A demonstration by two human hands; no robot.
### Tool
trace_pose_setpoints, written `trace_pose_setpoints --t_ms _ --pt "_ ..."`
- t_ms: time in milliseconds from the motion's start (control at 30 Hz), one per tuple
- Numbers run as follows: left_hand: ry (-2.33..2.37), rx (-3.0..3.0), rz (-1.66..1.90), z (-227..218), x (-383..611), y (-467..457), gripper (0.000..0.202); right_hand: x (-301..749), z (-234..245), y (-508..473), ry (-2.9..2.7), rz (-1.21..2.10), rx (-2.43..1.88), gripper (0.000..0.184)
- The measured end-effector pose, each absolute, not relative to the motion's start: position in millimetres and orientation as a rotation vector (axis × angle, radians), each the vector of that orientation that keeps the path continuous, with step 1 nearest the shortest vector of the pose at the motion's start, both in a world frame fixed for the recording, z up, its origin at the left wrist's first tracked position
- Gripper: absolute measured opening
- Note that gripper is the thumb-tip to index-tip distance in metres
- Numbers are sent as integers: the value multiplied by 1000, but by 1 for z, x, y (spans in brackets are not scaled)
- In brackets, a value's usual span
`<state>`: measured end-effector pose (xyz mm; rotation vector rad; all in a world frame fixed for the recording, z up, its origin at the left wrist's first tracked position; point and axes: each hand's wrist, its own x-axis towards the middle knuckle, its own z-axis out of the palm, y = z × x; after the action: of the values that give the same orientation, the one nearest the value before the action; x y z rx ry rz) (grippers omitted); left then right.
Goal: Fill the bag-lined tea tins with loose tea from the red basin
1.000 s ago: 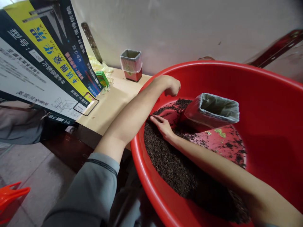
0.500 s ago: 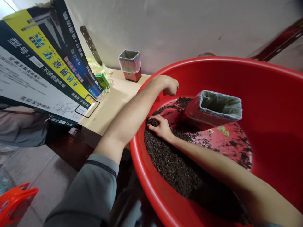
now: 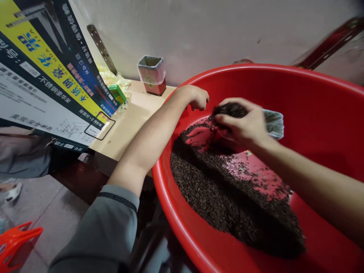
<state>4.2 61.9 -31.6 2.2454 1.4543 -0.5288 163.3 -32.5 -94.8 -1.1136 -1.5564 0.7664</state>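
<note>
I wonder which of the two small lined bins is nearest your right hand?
The bin inside the red basin, behind the right hand holding grains; the other bin stands on the table by the wall.

the red basin (image 3: 313,98) has bare wall along its far and right sides, with open room above. dark grains (image 3: 222,193) bank its near-left floor. the left arm (image 3: 148,144) crosses the left rim; the right grip (image 3: 244,127), full of grains, blocks the lined bin (image 3: 275,125) mid-basin. the desk (image 3: 133,121) lies bare beside the basin.

Grey sleeve (image 3: 110,227) on left arm, dark cuff band (image 3: 118,198), left grip (image 3: 196,98) and right grip (image 3: 244,125) bare
</note>
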Motion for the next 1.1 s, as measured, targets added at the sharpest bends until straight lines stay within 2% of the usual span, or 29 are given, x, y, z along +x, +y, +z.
trace_pose_setpoints --t_ms 167,333,467,700,900,1000,1100 --pt "1433 2221 -553 -30 5 61 83 223 -61 -16 -1543 395 -1123 30" --pt "1416 2221 -550 -28 4 60 84 263 -87 -10 -1809 211 -1255 24" --pt "1418 2221 -552 -31 4 62 83 271 -104 -7 -2043 56 -1180 22" --pt "1440 2205 -556 -30 6 60 80 267 -110 -2 -2126 36 -1132 33" --pt "1429 2210 -553 -29 6 58 78 268 -99 -5 -2295 -130 -1495 22" --pt "1420 2220 -550 -27 7 56 75 254 -87 -17 -2261 -276 -1604 39" --pt "1423 2221 -550 -25 7 54 72 231 -90 -43 -2201 -296 -1402 50"
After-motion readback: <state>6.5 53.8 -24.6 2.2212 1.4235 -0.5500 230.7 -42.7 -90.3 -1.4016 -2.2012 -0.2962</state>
